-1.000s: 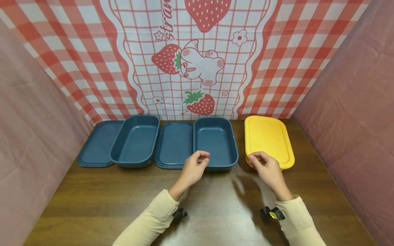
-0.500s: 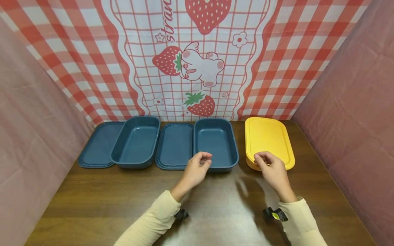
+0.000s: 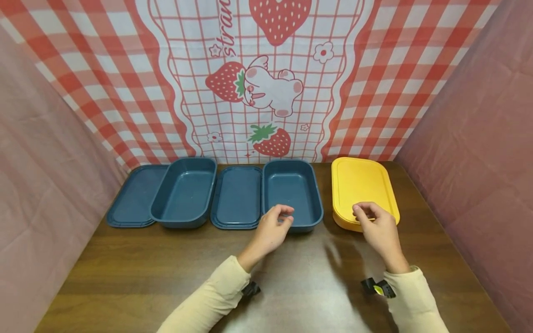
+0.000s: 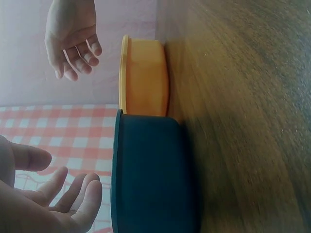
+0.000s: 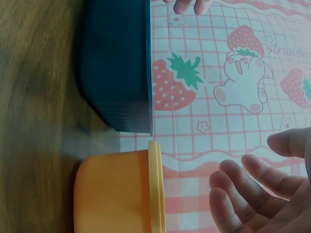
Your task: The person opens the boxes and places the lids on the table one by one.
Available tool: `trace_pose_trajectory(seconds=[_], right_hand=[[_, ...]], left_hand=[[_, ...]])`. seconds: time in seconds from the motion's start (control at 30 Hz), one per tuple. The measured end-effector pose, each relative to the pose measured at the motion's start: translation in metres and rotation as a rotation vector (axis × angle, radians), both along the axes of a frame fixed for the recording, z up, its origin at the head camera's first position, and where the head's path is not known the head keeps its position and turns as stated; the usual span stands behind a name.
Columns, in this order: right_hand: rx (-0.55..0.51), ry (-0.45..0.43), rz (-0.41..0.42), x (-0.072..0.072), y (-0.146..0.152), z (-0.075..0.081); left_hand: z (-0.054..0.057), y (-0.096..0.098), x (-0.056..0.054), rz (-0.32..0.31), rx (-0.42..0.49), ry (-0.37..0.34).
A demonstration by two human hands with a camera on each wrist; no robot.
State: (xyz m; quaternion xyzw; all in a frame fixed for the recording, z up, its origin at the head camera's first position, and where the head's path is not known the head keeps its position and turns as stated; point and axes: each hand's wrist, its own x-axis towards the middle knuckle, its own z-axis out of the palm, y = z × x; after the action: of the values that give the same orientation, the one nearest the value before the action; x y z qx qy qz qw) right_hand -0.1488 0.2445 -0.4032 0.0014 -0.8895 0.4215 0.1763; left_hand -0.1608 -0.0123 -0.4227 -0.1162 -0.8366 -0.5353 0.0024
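My left hand (image 3: 272, 230) hovers at the near left corner of an open blue food container (image 3: 291, 194), fingers loosely bent with nothing between them. Over the near edge of a yellow container with its yellow lid on (image 3: 362, 185) hangs my right hand (image 3: 381, 229), also holding nothing. Both wrist views show a gap between thumb and fingers. In the left wrist view the left hand (image 4: 58, 194) is above the level of the blue container's rim (image 4: 116, 170). In the right wrist view the right hand (image 5: 262, 189) is above the yellow lid (image 5: 156, 189).
Left of the blue container lies a flat blue lid (image 3: 237, 196). Further left stands a second open blue container (image 3: 185, 192), overlapping another blue lid (image 3: 135, 196). A strawberry-print cloth (image 3: 266, 92) hangs behind the wooden table (image 3: 125, 277), with pink curtains (image 3: 466, 152) at both sides.
Both hands have drifted to the right, the right hand moving along the near edge of the yellow lid. Containers and lids have stayed in place.
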Motion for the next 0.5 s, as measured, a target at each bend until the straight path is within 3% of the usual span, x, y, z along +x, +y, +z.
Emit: trace_pose_trajectory(seconds=[0.5], right_hand=[[0.042,0.016,-0.086,-0.001,0.012,0.000]], left_hand=[[0.000,0.012,0.003,-0.026,-0.010,-0.001]])
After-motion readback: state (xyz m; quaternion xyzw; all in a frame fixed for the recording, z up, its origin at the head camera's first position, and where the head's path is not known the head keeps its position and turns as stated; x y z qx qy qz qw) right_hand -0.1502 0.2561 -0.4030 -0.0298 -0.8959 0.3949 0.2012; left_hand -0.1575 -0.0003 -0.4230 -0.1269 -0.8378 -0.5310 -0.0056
